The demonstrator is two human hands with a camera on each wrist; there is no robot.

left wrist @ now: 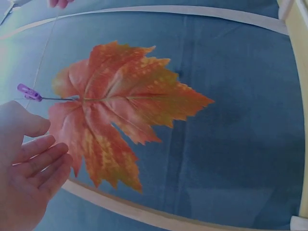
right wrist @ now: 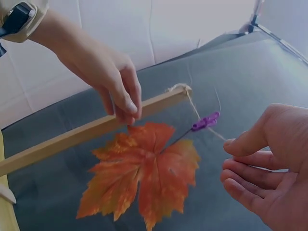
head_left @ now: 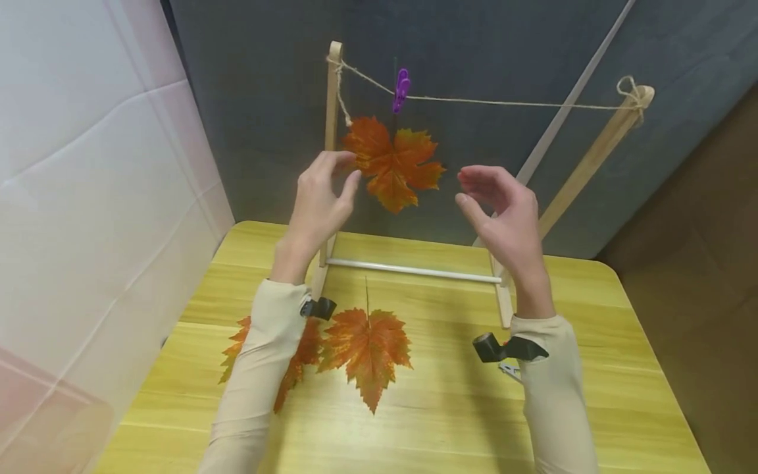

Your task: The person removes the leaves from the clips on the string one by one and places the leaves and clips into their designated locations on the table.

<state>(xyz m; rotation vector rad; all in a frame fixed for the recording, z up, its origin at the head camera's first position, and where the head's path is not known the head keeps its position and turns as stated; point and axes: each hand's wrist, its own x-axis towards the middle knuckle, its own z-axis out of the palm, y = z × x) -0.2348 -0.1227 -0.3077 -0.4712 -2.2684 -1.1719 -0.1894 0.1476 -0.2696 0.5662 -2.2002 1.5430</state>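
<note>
An orange-red artificial maple leaf [head_left: 393, 168] hangs by its stem from a twine line [head_left: 503, 103], held there by a purple clothespin [head_left: 401, 91]. My left hand [head_left: 320, 194] is at the leaf's left edge, thumb and fingers loosely bent; whether the fingertips touch it I cannot tell. To the right of the leaf, my right hand [head_left: 503, 214] is held up in the air, apart from it, with relaxed fingers and nothing in them. The right wrist view shows the clothespin [right wrist: 206, 121] on the twine and the leaf [right wrist: 144, 173] below it.
Two wooden posts [head_left: 583, 168] carry the twine, with a white rod [head_left: 414, 269] joining them low down. On the yellow wood-grain table [head_left: 438, 421] lie one leaf [head_left: 368, 355] and more orange foliage [head_left: 304, 355] partly under my left sleeve. A grey clip [head_left: 509, 370] lies beside the right sleeve.
</note>
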